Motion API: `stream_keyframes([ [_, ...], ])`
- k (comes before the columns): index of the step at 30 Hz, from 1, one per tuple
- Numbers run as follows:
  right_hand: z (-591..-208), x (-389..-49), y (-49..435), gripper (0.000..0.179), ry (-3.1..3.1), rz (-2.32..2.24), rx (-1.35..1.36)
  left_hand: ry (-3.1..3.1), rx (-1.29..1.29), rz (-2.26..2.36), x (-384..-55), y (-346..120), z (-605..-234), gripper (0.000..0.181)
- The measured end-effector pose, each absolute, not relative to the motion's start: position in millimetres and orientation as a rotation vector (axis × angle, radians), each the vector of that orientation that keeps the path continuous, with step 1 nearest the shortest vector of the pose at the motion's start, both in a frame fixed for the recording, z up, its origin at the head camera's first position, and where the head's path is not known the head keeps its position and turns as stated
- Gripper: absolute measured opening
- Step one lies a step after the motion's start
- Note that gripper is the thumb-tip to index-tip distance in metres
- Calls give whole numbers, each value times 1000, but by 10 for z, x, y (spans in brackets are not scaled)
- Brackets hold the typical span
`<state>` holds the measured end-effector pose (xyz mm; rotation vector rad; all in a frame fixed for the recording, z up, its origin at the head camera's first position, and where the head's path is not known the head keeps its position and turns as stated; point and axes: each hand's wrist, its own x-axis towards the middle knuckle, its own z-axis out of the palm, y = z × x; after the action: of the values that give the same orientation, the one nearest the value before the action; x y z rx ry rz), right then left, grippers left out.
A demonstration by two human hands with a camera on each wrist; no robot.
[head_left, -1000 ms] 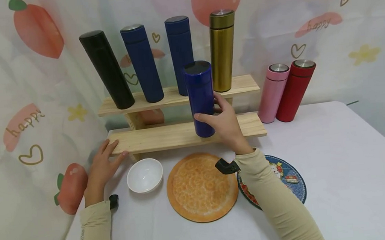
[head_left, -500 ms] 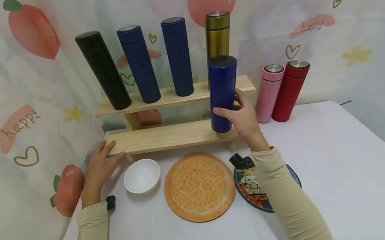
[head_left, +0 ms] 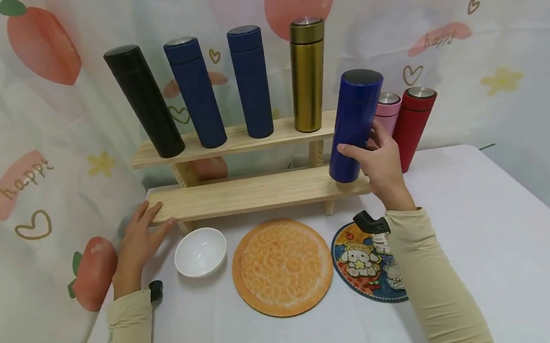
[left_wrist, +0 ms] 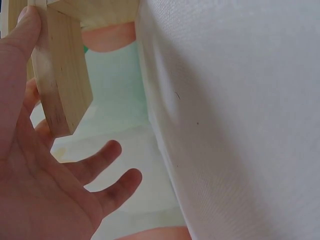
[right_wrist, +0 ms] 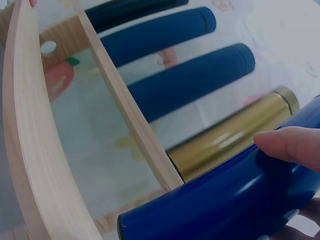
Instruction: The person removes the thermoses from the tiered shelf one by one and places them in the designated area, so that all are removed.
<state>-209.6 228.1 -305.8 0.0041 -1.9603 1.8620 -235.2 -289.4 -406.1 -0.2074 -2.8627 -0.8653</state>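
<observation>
My right hand (head_left: 382, 165) grips a glossy blue thermos bottle (head_left: 355, 127) with a dark lid, thumb on the near side. The bottle tilts and overlaps the right end of the wooden two-tier shelf (head_left: 238, 195); whether its base touches the board is unclear. In the right wrist view, the blue bottle (right_wrist: 225, 205) crosses in front of a gold thermos (right_wrist: 235, 137). At the shelf's left end, my left hand (head_left: 137, 241) holds the lower board between thumb and fingers; its last two fingers (left_wrist: 117, 195) stick out free in the left wrist view.
On the upper tier stand a black thermos (head_left: 146, 103), two navy thermoses (head_left: 196, 94) and the gold one. Right of the shelf are a red thermos (head_left: 413, 128) and a partly hidden pink thermos (head_left: 388, 111). In front lie a white bowl (head_left: 200, 252), a bread-patterned mat (head_left: 282, 268) and a cartoon mat (head_left: 365, 266).
My right hand has carried the blue bottle rightward, from before the second navy thermos, past the gold one, to before the pink one. The bottle leans more. My left hand stays put.
</observation>
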Motion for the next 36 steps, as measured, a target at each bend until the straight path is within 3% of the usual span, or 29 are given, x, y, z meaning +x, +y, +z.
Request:
stream_keyframes([
  [36,-3198,-1851,3429,85,-1868,1801,-377,-2907,-174,-876,-2386,-2910,-4091,82],
])
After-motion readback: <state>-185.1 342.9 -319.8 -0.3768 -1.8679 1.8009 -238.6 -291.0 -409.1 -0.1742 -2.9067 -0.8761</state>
